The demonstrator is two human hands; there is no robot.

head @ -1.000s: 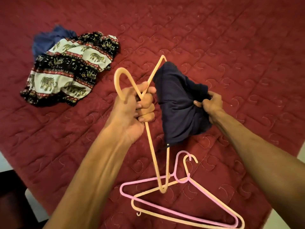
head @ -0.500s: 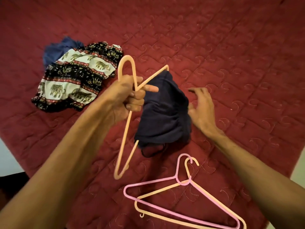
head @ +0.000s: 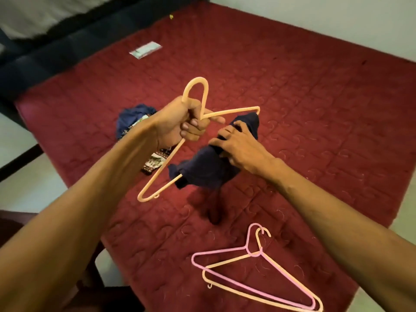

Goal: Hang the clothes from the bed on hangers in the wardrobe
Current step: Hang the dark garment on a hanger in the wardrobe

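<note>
Behind the left hand (head: 180, 124), patterned clothes (head: 154, 162) lie mostly hidden.

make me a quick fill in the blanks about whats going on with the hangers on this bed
1. The left hand has its grip on the lifted peach hanger just below its ____.
2. The right hand holds the navy garment draped on that ____.
3. ____ spare hangers lie on the red bedspread.
4. One of them is peach, the other ____.

Missing words: hook; hanger; two; pink
</note>
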